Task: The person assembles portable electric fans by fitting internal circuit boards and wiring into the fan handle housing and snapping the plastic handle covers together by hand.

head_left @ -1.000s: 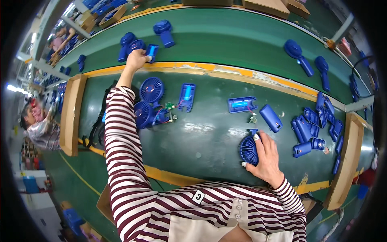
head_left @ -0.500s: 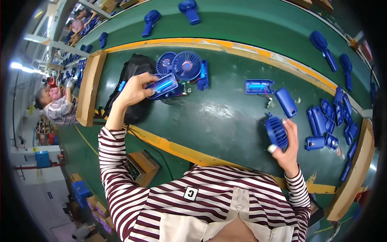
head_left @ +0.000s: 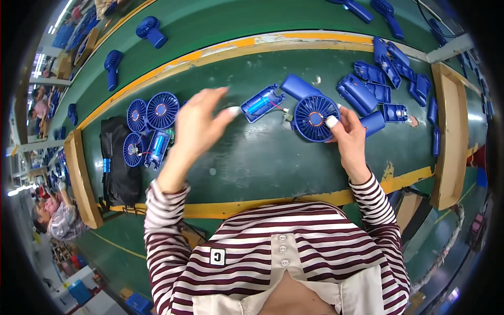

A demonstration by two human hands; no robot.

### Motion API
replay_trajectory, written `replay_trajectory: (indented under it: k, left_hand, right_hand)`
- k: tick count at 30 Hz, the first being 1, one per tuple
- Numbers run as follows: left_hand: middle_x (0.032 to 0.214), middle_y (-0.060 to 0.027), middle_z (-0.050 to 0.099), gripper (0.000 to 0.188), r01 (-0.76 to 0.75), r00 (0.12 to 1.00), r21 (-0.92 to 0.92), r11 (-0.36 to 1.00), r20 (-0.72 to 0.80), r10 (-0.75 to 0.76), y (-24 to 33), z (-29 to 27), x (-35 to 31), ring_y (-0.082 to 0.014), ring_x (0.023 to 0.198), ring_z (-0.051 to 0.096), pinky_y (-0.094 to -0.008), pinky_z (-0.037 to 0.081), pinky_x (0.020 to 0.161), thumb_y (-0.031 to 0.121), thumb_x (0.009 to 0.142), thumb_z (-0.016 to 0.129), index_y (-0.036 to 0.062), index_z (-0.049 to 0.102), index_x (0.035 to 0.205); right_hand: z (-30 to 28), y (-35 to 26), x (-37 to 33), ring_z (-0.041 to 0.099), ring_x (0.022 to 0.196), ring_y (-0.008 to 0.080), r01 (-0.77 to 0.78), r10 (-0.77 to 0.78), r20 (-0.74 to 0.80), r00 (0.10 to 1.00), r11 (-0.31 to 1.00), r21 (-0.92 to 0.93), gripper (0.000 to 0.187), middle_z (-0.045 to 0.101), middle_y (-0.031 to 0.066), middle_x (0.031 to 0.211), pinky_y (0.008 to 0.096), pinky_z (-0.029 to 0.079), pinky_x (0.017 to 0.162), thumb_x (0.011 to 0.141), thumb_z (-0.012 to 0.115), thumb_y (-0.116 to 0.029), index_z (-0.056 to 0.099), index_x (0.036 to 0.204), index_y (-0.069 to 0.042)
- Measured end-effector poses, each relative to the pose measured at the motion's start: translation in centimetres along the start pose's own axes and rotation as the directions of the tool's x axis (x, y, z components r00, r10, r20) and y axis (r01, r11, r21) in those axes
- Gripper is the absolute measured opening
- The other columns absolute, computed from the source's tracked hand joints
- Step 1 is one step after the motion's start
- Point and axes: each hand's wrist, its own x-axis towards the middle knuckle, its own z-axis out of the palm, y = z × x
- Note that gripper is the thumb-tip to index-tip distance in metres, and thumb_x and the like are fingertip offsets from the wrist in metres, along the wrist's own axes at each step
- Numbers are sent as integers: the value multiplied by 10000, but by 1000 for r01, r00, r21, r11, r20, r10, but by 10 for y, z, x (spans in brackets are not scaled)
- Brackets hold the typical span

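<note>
My right hand (head_left: 353, 140) grips a blue handheld fan (head_left: 304, 124) by the edge of its round grille, thumb in front. A blue handle-like part (head_left: 373, 123) shows on the far side of those fingers. My left hand (head_left: 199, 123) hovers over the table with fingers apart, holding nothing. Just right of it lies an open blue handle shell (head_left: 254, 109) with a light-blue battery inside; wires run from it to a small circuit board (head_left: 288, 117) beside the fan. Behind the fan rests a smooth blue cover (head_left: 298, 86).
Several fan heads (head_left: 163, 111) and another battery-filled shell (head_left: 157, 147) lie at left, beside a black bag (head_left: 122, 173). Several blue shells (head_left: 357, 94) are heaped at right. Cardboard trays (head_left: 451, 142) stand at both ends. Beyond the yellow edge, a green belt (head_left: 220, 26) carries fans.
My left hand has let go of the battery-filled shell, left by the fan heads, and moved right. My right hand has raised the fan beside the wired shell. The view has shifted.
</note>
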Motion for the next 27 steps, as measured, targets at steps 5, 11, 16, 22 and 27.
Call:
replay_trajectory:
  k: [5,11,16,22,27]
  left_hand:
    - [942,-158,596,505,28,995,-4,1000,96,-28,18,57,34,-320,886,574,-391,460,754,295,676,692,-3,567,1064]
    - [850,-181,613,362,200,925,-109,974,349,-150,27,62,41,-310,776,599,-374,458,721,181,663,661,-21,603,958]
    - [748,-89,622,219,587,809,-661,467,494,-319,14,64,18,-147,653,560,-262,449,613,145,750,582,-15,580,900]
    - [784,-184,614,329,599,761,-795,-97,603,-240,24,53,-5,-303,695,625,-402,519,661,186,805,485,-45,521,1037]
    - [768,-174,600,393,528,762,-765,-369,618,-193,20,60,-19,-323,656,618,-423,519,635,333,805,500,-9,533,996]
  right_hand:
    - [0,3,1,559,860,129,190,-186,48,981,979,-79,550,562,99,967,234,467,726,744,681,-58,396,1189,94]
    - [-5,-9,16,536,936,125,305,-303,57,951,952,-35,476,542,78,1035,246,435,818,771,629,-50,443,1199,42]
    - [14,-31,36,520,993,120,417,-417,57,907,909,9,392,543,72,1073,239,409,871,850,566,-89,456,1196,59]
    - [21,-40,41,513,974,98,383,-393,25,919,906,178,387,550,58,1079,226,404,860,872,557,-138,466,1201,44]
    - [26,-50,32,521,987,104,290,-331,24,943,857,426,353,545,52,1107,236,414,865,894,507,-128,460,1208,26]
